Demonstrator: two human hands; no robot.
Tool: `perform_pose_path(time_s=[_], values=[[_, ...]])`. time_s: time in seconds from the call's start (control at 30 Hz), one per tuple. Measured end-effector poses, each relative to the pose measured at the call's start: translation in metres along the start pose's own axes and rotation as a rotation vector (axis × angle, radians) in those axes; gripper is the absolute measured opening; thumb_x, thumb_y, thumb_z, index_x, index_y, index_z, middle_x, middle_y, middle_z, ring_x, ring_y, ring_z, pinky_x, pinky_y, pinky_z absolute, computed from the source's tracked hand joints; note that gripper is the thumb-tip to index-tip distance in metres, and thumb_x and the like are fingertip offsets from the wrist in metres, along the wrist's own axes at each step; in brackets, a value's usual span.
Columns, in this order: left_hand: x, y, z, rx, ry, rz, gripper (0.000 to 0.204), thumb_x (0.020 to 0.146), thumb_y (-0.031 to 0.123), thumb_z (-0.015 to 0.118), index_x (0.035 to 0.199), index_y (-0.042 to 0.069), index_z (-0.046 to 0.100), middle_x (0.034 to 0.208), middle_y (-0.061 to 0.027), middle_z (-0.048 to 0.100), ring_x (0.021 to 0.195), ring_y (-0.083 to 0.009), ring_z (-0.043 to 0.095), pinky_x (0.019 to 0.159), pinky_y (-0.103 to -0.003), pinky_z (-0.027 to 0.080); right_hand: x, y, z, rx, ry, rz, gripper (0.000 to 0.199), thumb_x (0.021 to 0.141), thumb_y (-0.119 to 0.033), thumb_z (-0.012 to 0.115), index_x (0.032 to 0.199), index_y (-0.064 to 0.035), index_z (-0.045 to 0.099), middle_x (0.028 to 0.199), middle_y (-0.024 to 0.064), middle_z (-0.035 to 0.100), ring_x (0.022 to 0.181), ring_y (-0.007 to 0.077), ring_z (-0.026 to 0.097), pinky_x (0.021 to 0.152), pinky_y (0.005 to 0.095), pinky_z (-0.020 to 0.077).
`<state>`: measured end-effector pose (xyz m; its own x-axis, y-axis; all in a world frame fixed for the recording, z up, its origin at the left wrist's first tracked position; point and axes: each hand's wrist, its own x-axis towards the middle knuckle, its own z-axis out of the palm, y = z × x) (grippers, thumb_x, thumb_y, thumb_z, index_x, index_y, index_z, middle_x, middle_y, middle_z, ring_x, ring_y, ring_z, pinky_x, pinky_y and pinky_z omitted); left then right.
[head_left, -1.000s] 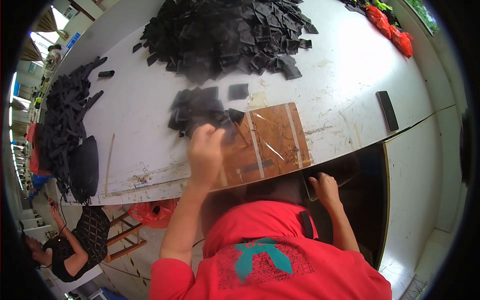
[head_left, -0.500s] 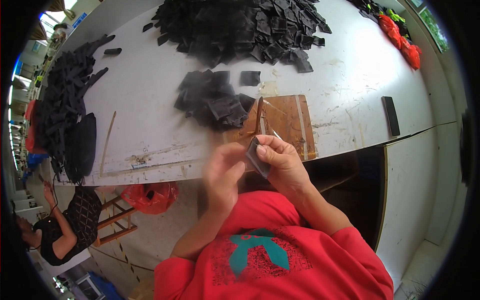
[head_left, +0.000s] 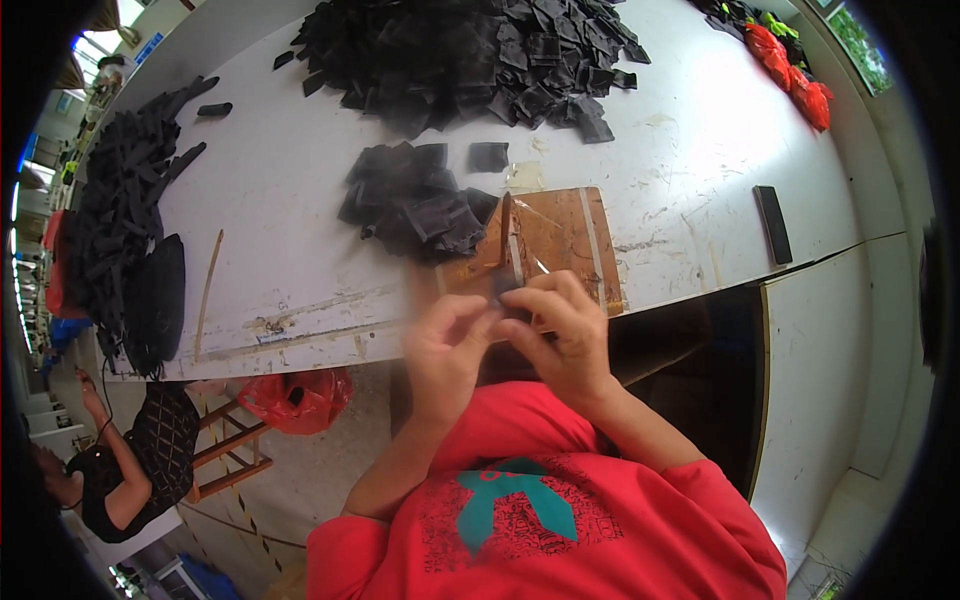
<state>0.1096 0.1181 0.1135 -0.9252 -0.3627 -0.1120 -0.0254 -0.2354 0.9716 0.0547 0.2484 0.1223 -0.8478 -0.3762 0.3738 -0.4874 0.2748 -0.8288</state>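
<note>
A small black fabric piece [head_left: 506, 284] sits at the fingertips of both hands, just over the near edge of a brown wooden board [head_left: 572, 235]. My right hand [head_left: 562, 328] is closed, its thumb and fingers pinching the piece. My left hand [head_left: 450, 345], slightly blurred, is closed too, with its fingertips meeting the piece from the left. A thin brown upright strip [head_left: 506, 225] rises from the board, right behind the fabric. Beside the board lies a small pile of black fabric pieces [head_left: 415, 205], with one single piece [head_left: 488, 157] apart from it.
A large heap of black pieces [head_left: 470, 60] covers the far table [head_left: 290, 190]. Black strips [head_left: 120, 190] are piled at left, a dark bar [head_left: 773, 225] lies at right. A red bag [head_left: 300, 400] hangs below the edge near a wooden stool [head_left: 230, 455]. Another person [head_left: 120, 465] sits at left.
My right hand has turned so its fingers point more to the left. The fabric piece has moved up and away from me, toward the board. My left hand has come in against it.
</note>
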Motion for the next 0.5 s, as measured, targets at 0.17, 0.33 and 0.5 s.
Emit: perform_pose_path(time_s=[0.17,0.33,0.5], values=[[0.002,-0.011,0.008,0.544,0.126,0.348,0.008,0.085,0.001,0.061,0.091,-0.004,0.062,0.074,-0.0039,0.063,0.065,-0.0066,0.058,0.056,-0.019,0.047,0.005,0.005,0.005,-0.184,0.033,-0.148,0.018,0.066,-0.001,0.070,0.083,-0.0025,0.062,0.079,0.0088,0.056,0.071,0.0244,0.056,0.058,0.0325,0.0457],[0.006,-0.006,0.013,0.325,0.215,0.347,0.014,0.083,-0.004,0.058,0.097,-0.002,0.058,0.076,-0.0040,0.062,0.053,-0.0037,0.050,0.046,-0.016,0.040,0.013,0.007,0.011,-0.265,0.085,-0.175,0.013,0.068,0.001,0.065,0.080,-0.0018,0.061,0.073,0.0087,0.054,0.064,0.0232,0.056,0.053,0.0310,0.0453],[0.015,0.016,-0.002,-0.611,-0.119,-0.295,0.020,0.079,-0.008,0.054,0.097,0.001,0.053,0.085,-0.0069,0.059,0.045,-0.0027,0.038,0.040,-0.015,0.031,0.016,0.001,-0.005,0.796,-0.064,0.642,0.008,0.076,-0.006,0.066,0.082,-0.0021,0.063,0.068,0.0018,0.056,0.062,0.0102,0.056,0.051,0.0246,0.0431]])
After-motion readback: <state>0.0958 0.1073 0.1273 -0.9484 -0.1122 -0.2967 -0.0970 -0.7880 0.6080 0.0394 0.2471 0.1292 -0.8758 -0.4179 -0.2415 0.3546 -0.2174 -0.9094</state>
